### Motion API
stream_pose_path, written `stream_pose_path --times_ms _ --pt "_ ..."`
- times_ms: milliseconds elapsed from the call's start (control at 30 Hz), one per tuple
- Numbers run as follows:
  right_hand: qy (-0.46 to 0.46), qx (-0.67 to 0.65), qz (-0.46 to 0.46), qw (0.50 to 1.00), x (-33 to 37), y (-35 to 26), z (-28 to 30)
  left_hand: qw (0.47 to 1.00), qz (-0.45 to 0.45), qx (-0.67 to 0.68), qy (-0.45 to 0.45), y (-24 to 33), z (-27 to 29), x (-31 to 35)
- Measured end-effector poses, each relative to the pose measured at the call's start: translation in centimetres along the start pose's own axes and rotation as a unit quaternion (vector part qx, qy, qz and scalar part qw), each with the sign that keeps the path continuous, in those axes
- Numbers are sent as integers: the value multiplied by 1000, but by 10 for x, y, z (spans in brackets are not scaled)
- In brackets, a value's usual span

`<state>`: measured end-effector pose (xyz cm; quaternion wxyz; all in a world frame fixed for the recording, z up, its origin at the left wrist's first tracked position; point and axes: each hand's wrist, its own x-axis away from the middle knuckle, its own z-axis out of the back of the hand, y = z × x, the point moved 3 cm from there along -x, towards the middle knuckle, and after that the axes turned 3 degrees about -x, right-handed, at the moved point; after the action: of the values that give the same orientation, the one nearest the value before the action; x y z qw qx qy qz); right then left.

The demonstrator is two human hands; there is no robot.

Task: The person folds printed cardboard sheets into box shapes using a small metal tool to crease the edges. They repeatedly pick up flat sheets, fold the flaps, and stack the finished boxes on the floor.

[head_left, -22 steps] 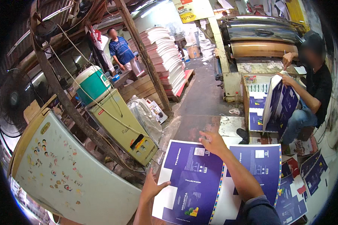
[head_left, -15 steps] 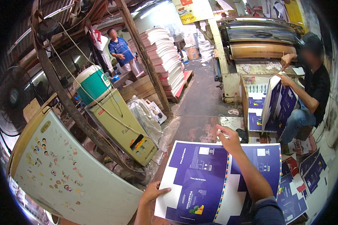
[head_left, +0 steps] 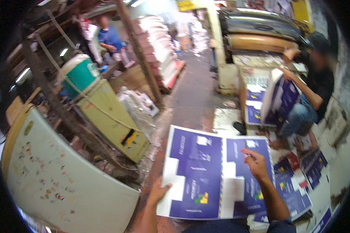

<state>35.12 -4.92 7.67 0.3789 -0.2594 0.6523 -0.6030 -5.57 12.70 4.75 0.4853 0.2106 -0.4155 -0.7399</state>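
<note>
A large printed sheet [head_left: 194, 180], purple and white with box-like outlines, is spread out in front of me, tilted up toward me. My left hand [head_left: 158, 193] grips its left edge, thumb on top and the other fingers out of sight beneath. Over the sheet's right half is my right hand [head_left: 256, 165], fingers bent together with the index finger pointing forward. A small reddish and pale bit shows at its fingertips, too blurred to name. A strip of coloured squares [head_left: 221, 174] runs down the sheet between its two halves.
More printed sheets [head_left: 295, 198] lie at lower right. Beyond them a seated person [head_left: 319, 77] handles a stack of similar sheets [head_left: 280, 97] beside a roller machine [head_left: 260, 29]. A pale refrigerator [head_left: 74, 182] stands at left. Another person [head_left: 109, 39] is near a paper stack [head_left: 155, 50].
My right hand has moved from the sheet's far edge back over its right half. The sheet now shows more of its right side, and the whole view has shifted.
</note>
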Motion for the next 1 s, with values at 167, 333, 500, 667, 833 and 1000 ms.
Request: stream_pose_path --times_ms 167,333,500,667,833,1000 --pt "-22 47 -53 997 31 -8 7 992 -7 93 82 -38 -5 -1" --pt "134 9 44 990 11 -62 67 971 -68 207 96 -29 -22 -13" --pt "255 -161 85 950 -15 -87 111 979 -89 159 96 -57 -21 -22" --pt "28 20 -32 999 20 -72 43 987 -16 122 99 -46 -28 -18" --pt "-139 151 -174 963 110 -5 3 979 33 187 78 -36 -23 -20" --pt "-162 178 -258 936 140 6 -23 971 80 215 68 -39 -23 -19"
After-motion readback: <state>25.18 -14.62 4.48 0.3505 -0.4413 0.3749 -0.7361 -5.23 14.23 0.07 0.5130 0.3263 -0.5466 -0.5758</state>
